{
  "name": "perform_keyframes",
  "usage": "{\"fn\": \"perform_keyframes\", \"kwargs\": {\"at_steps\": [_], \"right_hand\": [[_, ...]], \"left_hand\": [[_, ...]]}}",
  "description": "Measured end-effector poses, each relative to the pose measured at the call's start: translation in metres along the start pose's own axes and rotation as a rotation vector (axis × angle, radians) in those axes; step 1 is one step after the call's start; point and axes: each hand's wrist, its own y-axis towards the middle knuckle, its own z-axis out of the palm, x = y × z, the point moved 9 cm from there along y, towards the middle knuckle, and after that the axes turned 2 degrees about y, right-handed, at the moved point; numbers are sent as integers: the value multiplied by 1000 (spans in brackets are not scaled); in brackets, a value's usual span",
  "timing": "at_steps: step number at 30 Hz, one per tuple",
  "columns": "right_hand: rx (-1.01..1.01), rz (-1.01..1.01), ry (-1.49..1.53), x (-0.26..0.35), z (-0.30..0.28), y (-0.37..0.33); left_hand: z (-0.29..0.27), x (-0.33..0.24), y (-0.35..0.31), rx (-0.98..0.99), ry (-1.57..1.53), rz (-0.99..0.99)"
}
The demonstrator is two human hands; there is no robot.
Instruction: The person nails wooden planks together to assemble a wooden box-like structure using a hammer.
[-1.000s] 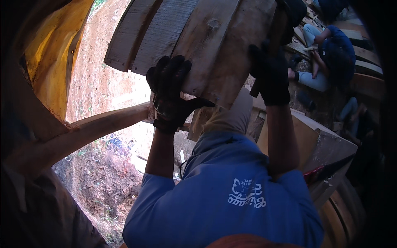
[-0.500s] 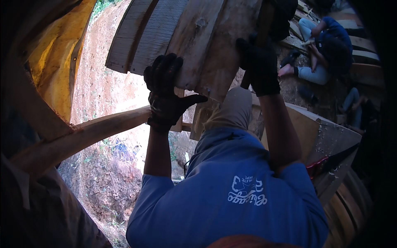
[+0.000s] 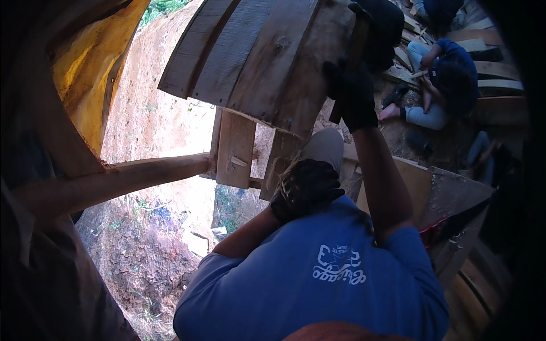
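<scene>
My right hand (image 3: 351,94), in a black glove, is wrapped round the wooden handle of a hammer (image 3: 357,42), which is upright beside the planks with its dark head at the top. My left hand (image 3: 310,190), gloved in black with some red, is drawn in against my lap at the hem of my blue shirt. Its fingers look curled together; the fingertips and anything in them are hidden. Ahead of me is a panel of overlapping wooden planks (image 3: 267,62), weathered on the left and browner on the right. Shorter boards (image 3: 236,150) hang below its lower edge.
A round wooden beam (image 3: 142,177) runs in from the left to the boards. Yellow sheeting (image 3: 85,85) hangs at upper left. Beyond drops a bare earth slope (image 3: 136,244). People (image 3: 452,79) sit among loose planks at right. A wooden sheet (image 3: 409,182) lies by my right arm.
My left hand has left the lower edge of the planks and come back to my lap. The right hand still grips the hammer, and my view has shifted slightly.
</scene>
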Motion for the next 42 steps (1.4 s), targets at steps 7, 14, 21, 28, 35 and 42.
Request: {"fn": "perform_keyframes", "kwargs": {"at_steps": [7, 14, 21, 28, 35, 42], "right_hand": [[79, 44, -196, 5, -4, 12], [208, -21, -473, 26, -8, 22], [203, 52, -356, 30, 7, 12], [253, -198, -652, 53, 5, 9], [345, -372, -656, 65, -82, -39], [551, 111, -956, 85, -56, -190]], "left_hand": [[83, 98, 49, -346, -857, -561], [76, 116, 78, -607, -1206, -631], [111, 167, 93, -737, -1485, -688], [110, 186, 92, -755, -1362, -797], [104, 186, 100, -706, -1348, -820], [122, 197, 91, -879, -1578, -256]]}}
